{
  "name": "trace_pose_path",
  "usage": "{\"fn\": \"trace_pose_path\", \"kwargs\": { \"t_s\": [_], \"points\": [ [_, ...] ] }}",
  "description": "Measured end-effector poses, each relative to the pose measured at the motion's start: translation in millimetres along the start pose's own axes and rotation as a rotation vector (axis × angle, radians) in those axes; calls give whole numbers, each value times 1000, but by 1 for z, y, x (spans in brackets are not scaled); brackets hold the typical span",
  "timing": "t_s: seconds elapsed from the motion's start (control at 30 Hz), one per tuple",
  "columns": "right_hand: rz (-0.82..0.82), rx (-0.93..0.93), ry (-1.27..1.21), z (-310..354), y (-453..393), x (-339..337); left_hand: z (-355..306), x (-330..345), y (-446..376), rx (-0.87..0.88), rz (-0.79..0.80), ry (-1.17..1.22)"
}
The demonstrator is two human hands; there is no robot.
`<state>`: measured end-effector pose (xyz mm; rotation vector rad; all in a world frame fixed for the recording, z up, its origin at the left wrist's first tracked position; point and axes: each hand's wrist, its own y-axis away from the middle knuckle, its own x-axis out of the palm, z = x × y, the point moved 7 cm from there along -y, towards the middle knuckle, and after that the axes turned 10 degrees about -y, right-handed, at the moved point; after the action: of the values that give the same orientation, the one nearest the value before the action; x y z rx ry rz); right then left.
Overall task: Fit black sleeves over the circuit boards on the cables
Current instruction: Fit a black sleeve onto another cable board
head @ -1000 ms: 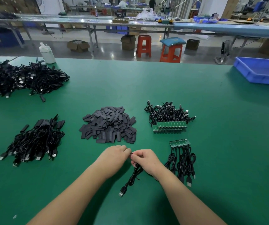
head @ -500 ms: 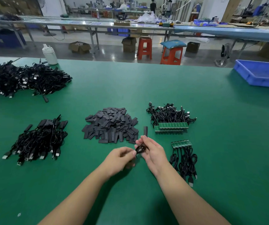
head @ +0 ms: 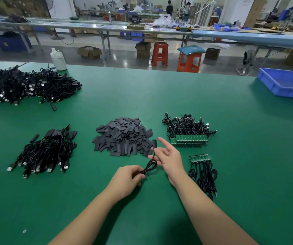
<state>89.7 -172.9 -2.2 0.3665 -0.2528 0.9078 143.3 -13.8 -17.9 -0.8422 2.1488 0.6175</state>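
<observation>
Green matting covers the long workbench [head: 212, 106], with a factory floor, steel benches and orange plastic stools [head: 160, 53] beyond its far edge. Largest item: a sprawling heap of black cables [head: 24, 85] at far left, a white plastic bottle [head: 58, 60] behind it. A blue plastic tray [head: 287, 84] sits at far right. Nearer, from left to right: a bundle of sleeved black USB cables [head: 45, 152], a loose pile of flat black sleeves [head: 124, 137], and a bundle of cables ending in a row of green circuit boards [head: 190, 138]. A smaller set of unsleeved cables [head: 203, 172] lies beside the right wrist. Left hand [head: 126, 177] pinches the coiled black cable in work [head: 150, 166], fingers curled round it. Right hand [head: 168, 156] is spread, fingers straight, beside the cable's sleeved end [head: 154, 143], which stands upright above the pile's near edge; contact there cannot be confirmed.
</observation>
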Motion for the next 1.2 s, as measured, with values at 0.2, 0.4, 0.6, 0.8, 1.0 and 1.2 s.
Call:
{"fn": "trace_pose_path", "kwargs": {
  "t_s": [0.2,0.4,0.6,0.8,1.0,1.2],
  "points": [
    [14,-42,138,6,-4,-4,-1,-1,1,28,13,-38],
    [-1,-69,209,6,-9,-14,-2,-3,-1,50,27,-87],
    [-44,-60,214,2,-13,-21,-4,-11,-5,88,-52,-235],
    [-66,-90,641,-1,-15,-26,16,-38,-18,21,-139,-346],
    [230,-251,1475,-21,-5,-26,78,-136,-24,-210,-425,-476],
    [351,-178,1572,-29,-5,-27,168,-200,-12,-523,-518,-561]
  ]
}}
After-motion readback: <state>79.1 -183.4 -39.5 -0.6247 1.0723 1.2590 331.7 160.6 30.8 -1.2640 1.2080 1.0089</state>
